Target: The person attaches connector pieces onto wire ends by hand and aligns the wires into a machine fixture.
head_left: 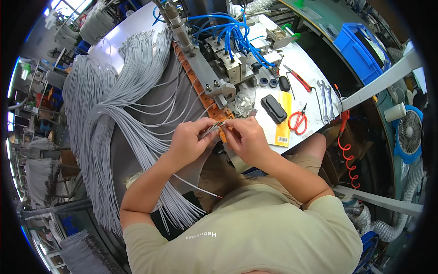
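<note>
Pinching small brassy-looking cable ends [219,123] between the closely gathered fingertips of left hand [189,141] and right hand [248,138], beside the near end of the orange rail [196,82], close to the front edge of the tabletop [300,58]. Not resolving exact shape of the tips; too small to tell. Possibly dropping or misaligning a tip, owing to so slight a grip. Possibly tugging neighbours loose, through snagging the left forearm on grey cables [175,96] strung from the heaped sheaf [98,123] to the rail. Perhaps also risking nipped fingers, through working so near the metal clamp head [223,95].
</note>
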Available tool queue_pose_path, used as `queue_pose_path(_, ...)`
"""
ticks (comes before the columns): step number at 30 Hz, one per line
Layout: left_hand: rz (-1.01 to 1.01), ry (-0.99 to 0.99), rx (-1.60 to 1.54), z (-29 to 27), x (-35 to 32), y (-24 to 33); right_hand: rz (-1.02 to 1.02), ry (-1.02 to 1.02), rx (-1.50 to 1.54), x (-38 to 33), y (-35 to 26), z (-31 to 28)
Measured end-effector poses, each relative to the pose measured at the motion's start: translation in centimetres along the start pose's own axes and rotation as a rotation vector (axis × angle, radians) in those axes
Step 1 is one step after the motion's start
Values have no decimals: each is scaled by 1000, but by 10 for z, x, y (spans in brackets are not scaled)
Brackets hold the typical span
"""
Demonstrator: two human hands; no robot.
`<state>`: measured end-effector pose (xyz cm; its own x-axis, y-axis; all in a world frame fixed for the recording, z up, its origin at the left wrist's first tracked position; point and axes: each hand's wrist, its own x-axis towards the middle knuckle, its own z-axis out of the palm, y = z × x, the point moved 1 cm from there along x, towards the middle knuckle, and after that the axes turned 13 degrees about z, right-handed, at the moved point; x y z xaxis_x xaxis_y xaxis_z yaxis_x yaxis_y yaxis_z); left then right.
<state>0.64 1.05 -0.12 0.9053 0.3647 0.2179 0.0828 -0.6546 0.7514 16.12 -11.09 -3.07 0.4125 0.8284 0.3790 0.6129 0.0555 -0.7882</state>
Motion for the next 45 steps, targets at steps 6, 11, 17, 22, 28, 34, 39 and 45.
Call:
queue_pose_path(6, 95, -70, 27, -5, 4, 9, 148, -220, 109, 7, 3, -7)
queue_pose_path(11, -129, -80, -348, -3, 3, 9, 9, -257, 136, 10, 10, -14)
queue_pose_path(17, 206, 26, 149, -4, 3, 9, -130, -128, -3, 17, 11, -7)
queue_pose_path(22, 438, 229, 214, -15, 1, 52, 204, -36, 118, 22, 49, 4)
queue_pose_path(28, 19, -147, 146, -11, 1, 26, 621, -195, 600, 24, 63, 13)
queue_pose_path(34, 327, 33, 361, 4, 3, 11, 853, -308, 820, 27, 68, 12)
queue_pose_path(39, 228, 47, 271, 1, 3, 13, 850, -245, 757, 25, 62, 10)
queue_pose_path(45, 29, 66, -49, -7, 3, 10, 640, 3, 611, 2, 27, -11)
